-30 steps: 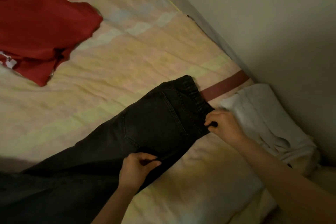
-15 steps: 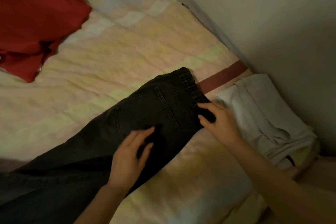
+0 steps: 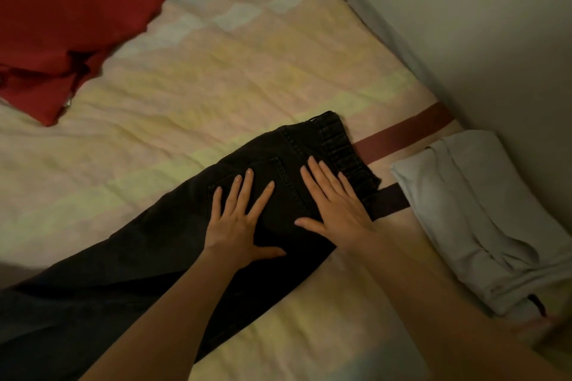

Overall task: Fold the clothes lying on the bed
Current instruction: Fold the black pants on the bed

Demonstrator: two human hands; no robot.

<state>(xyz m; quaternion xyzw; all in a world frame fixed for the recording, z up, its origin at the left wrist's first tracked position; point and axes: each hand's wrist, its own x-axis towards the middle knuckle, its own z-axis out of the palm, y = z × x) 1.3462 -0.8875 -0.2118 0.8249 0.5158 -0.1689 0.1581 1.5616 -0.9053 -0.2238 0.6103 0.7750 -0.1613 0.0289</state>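
Observation:
Black jeans [image 3: 161,260] lie folded lengthwise on the bed [image 3: 216,77], waistband toward the wall at the right, legs running off the lower left. My left hand [image 3: 240,223] lies flat with spread fingers on the seat, over the back pocket. My right hand [image 3: 335,210] presses flat just below the elastic waistband. Neither hand grips the cloth. A crumpled red garment [image 3: 62,28] sits at the upper left.
A folded pale grey garment [image 3: 483,216] rests at the right, close to the wall [image 3: 464,9]. A dark red stripe [image 3: 402,136] of the pastel bedspread runs beside the waistband. The bed meets the wall along its right side.
My right hand let go of the waistband corner it was pinching and now lies flat. My left hand released the lower edge and spread flat on the seat.

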